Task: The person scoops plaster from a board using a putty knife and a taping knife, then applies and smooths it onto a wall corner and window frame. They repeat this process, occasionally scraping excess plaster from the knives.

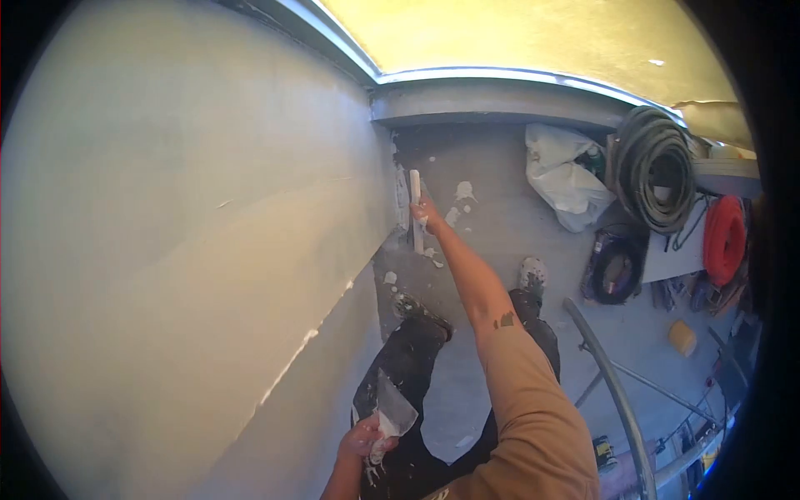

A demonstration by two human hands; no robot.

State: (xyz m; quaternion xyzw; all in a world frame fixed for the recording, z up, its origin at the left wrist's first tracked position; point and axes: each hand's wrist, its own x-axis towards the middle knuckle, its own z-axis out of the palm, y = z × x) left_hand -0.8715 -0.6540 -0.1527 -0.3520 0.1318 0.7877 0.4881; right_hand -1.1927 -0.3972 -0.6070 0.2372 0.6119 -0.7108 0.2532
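Observation:
My right hand [427, 215] is stretched out low by the wall corner, its fingers wrapped round a long narrow tool [416, 190] with a pale edge. Nearer to me, my left hand [367, 437] is closed on the handle of a putty knife [394, 406], whose wide blade points up and away. White compound smears both the knife and my fingers. The plastered wall [192, 208] rises on the left, with a ragged white line of compound [310, 335] along its lower part.
White splatters [465, 192] mark the floor. A white plastic bag [562, 175], a coiled grey hose [654, 171], a black coil [617, 267] and a red coil [725, 240] lie at the right. Metal tubing [612, 379] curves up beside me; a yellow sponge-like block [682, 337] is beyond it.

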